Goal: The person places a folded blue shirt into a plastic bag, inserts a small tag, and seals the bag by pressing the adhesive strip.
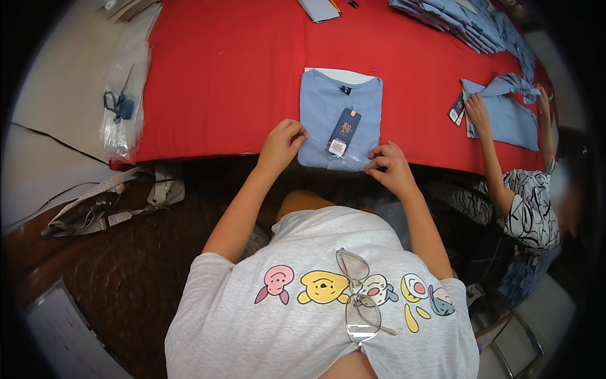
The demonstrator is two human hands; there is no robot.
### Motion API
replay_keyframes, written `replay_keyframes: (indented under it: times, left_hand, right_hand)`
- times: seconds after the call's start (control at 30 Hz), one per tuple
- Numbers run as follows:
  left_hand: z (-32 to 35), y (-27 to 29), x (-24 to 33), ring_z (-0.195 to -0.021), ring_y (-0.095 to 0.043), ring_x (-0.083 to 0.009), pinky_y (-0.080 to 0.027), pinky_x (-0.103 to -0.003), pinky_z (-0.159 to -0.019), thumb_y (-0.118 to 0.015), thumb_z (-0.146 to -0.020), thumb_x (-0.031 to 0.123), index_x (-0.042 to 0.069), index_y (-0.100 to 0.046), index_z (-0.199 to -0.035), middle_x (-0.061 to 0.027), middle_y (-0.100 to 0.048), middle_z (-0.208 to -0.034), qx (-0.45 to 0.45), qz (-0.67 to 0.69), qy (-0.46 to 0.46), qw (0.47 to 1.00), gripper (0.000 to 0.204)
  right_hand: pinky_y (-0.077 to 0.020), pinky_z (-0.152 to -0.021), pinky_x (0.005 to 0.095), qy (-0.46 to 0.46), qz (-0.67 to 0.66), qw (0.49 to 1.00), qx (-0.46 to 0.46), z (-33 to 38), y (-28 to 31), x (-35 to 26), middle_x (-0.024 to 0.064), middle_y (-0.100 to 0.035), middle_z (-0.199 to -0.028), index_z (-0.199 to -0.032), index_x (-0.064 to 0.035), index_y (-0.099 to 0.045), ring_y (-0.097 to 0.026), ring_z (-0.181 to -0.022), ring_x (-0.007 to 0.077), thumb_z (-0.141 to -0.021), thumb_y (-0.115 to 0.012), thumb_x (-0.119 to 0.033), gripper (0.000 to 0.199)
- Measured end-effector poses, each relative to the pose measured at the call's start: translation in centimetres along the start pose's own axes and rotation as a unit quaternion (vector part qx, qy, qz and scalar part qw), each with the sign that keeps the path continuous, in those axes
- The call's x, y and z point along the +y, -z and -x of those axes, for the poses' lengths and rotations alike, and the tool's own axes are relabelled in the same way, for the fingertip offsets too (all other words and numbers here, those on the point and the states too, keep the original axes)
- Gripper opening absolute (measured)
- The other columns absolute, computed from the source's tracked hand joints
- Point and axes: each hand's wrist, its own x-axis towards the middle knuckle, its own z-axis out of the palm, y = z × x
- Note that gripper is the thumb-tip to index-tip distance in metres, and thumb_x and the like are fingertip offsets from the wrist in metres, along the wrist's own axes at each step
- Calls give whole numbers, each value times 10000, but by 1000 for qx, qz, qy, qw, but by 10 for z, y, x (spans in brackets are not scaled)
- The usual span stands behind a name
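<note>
While my left hand [282, 144] and right hand [389, 165] pinch the bagged folded blue shirt [341, 120] at the red tabletop [240, 76] edge, I judge it could slide off.

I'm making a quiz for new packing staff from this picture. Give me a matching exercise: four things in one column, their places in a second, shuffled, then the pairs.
Things:
1. folded blue shirt
2. scissors
3. notebook
4. eyeglasses

Places:
A. hanging on the grey T-shirt's neckline
B. far table edge
C. between left hand and right hand
D. on clear bags, left of the red cloth

Pairs: 1-C, 2-D, 3-B, 4-A
</note>
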Motion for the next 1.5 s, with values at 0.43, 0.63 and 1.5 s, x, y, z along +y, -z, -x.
replay_keyframes:
  times: [0.43,0.63,1.5]
  left_hand:
    - [-1,-4,-20,-967,-736,-314,-570,-404,-889,-716,-901,-39,3,-668,-979,-119,-749,-1030,32,-15,-34,999,101]
    - [-12,-27,-10,-1234,-641,-354,-440,-522,-1132,-707,-951,41,60,-672,-1153,-148,-669,-1317,71,-161,-32,984,206]
    - [-19,-100,-5,-1651,-257,-394,-176,-595,-1334,-540,-1076,611,153,-421,-1697,-173,-307,-1781,-22,-296,-157,942,781]
  right_hand:
    - [-584,-802,384,-58,80,990,101,-2,-6,-4,118,-757,-1008,-1008,-14,-802,-739,-900,284,-898,-811,-67,123]
    - [-572,-752,375,-123,23,985,117,-8,-4,7,117,-741,-936,-1013,-17,-786,-726,-817,257,-905,-824,-95,138]
    - [-590,-728,401,-78,206,967,131,21,-9,22,56,-751,-905,-914,-100,-813,-744,-857,285,-857,-832,-133,68]
